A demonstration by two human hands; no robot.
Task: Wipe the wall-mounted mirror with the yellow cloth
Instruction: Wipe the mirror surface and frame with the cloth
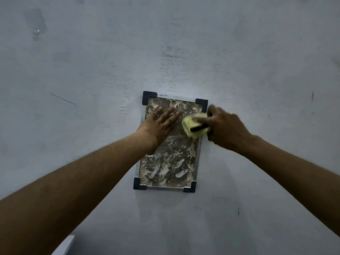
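Two bare forearms are stretching up from the lower corners of the view, left forearm (73,181) and right forearm (294,166), both converging on the mirror. White flat edge (64,243) is poking in at bottom left; can't tell what it is.

Left hand (161,122) is lying flat on the upper left part of the glass, fingers straight and slightly spread, pointing up and to the right, holding nothing. Right hand (226,126) is gripping the yellow cloth (191,126), fingers curled round the bunched wad; this hand is motion-blurred. Cloth is sitting against the upper right part of the mirror, near its right edge and just beside the left fingertips; can't tell whether they are touching. Dark strip is showing in the cloth's fold, identity unclear.

Mirror (171,159) is hanging on the wall in portrait, slightly tilted, with a thin metal edge and four black corner brackets: top left (149,97), top right (202,103), bottom left (138,184), bottom right (190,187). Glass is showing mottled brown-and-white patches over nearly its whole face, with a few paler streaks in the lower part.

Wall (257,52) is filling the background, pale grey-blue and scuffed, with dark smudges just above the mirror and small dark ticks off to the right. Clear stick-on hook (36,24) is sitting high at far left, well apart from the mirror.
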